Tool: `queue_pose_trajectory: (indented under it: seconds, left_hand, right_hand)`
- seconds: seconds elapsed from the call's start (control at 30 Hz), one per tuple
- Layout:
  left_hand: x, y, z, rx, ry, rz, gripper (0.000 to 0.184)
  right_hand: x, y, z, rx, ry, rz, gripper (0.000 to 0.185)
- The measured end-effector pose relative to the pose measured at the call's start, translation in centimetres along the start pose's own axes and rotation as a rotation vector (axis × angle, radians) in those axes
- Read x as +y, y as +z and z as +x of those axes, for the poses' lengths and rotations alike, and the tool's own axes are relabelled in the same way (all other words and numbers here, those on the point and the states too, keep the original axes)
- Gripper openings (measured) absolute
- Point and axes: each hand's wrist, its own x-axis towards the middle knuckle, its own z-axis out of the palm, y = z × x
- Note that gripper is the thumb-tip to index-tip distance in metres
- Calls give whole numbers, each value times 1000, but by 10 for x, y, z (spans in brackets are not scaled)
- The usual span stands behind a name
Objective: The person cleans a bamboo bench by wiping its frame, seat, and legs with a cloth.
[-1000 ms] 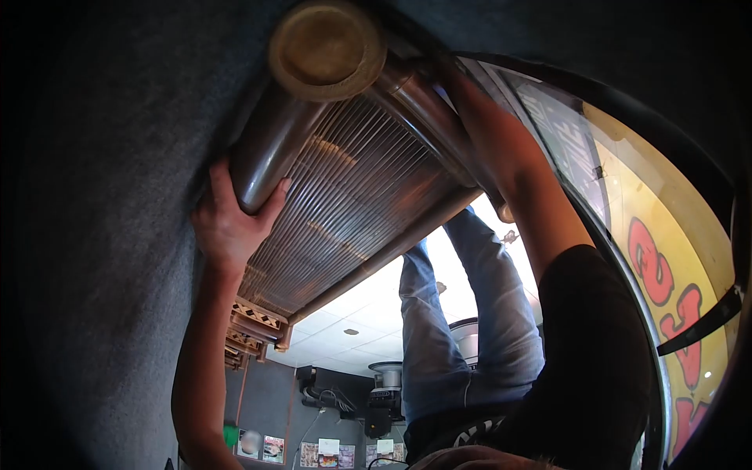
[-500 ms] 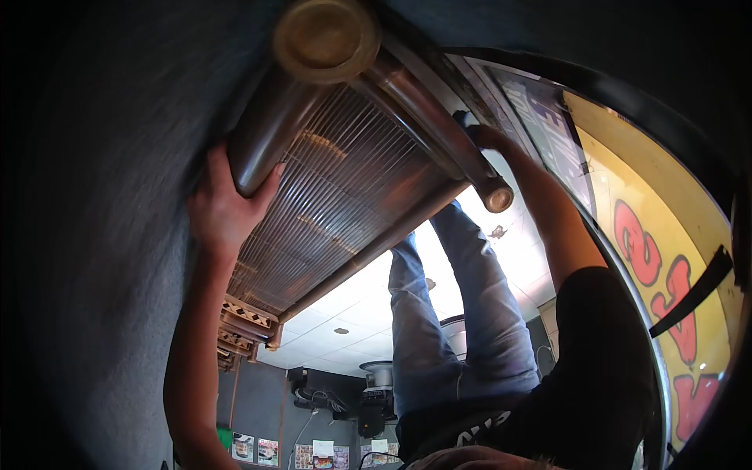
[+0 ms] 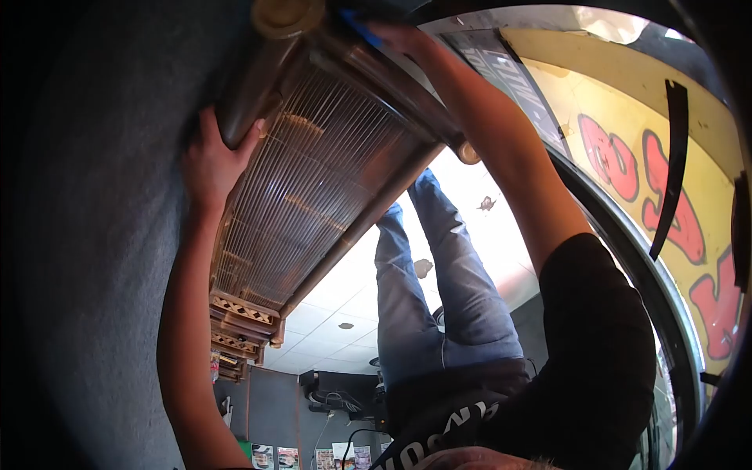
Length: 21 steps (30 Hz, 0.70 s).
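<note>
On the left, my left hand (image 3: 213, 160) is wrapped round the lower end of a thick dark bamboo pole (image 3: 254, 90), thumb on its right side. This pole belongs to a piece of bamboo furniture with a ribbed, slatted panel (image 3: 313, 172). A pale round pole end (image 3: 288, 14) shows at the top. Near the top centre, my right hand (image 3: 398, 37) is closed on a blue cloth (image 3: 362, 30), beside the upper part of a slanting bamboo rail (image 3: 392, 82). Its fingertips are partly hidden and blurred.
My legs in jeans (image 3: 462, 313) stand over pale floor tiles (image 3: 317, 325). Lattice-trimmed bamboo pieces (image 3: 243, 313) adjoin the panel's lower left end. A dark wall (image 3: 86, 235) runs along the left. At right is a glass-edged frame with a yellow lettered sign (image 3: 634, 168).
My right hand has moved up and left along the rail with the blue cloth. My left hand keeps its grip on the pole. The view has shifted, and the furniture sits higher and further left.
</note>
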Motion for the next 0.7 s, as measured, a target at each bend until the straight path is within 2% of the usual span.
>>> queue_pose_trajectory:
  seconds: [0.03,0.2,0.27,0.3,0.33,0.37,0.4,0.47,0.57,0.67,0.7]
  left_hand:
    - [0,0,-1,6,-4,6,69]
    - [-2,-1,0,-25,-11,-33,70]
    - [-3,1,-1,-8,3,-50,70]
    - [-2,-1,0,-43,-15,-30,71]
    - [-1,-2,1,-46,-15,-26,71]
    - [0,-3,1,-52,-13,-22,71]
    - [0,-4,1,-57,-13,-17,71]
    - [-2,-4,0,2,19,-10,71]
    - [-7,4,-1,37,40,-69,73]
    - [-2,-4,0,-1,20,-7,73]
    - [-2,-5,0,-19,2,-9,73]
  right_hand:
    - [1,-2,8,-34,-95,47,49]
    - [2,-14,-19,-22,-307,-762,51]
    - [1,-41,-81,-212,-3,-678,54]
    - [20,-65,-109,-187,57,-806,52]
    - [35,-85,-141,-225,184,-740,46]
    - [75,-119,-168,-293,246,-968,40]
    - [84,-136,-204,-356,355,-972,35]
    - [69,-148,-255,-154,479,-710,32]
    - [77,-166,-283,-77,758,-665,32]
    - [103,-153,-276,260,570,-425,30]
    - [108,-129,-257,286,329,-482,30]
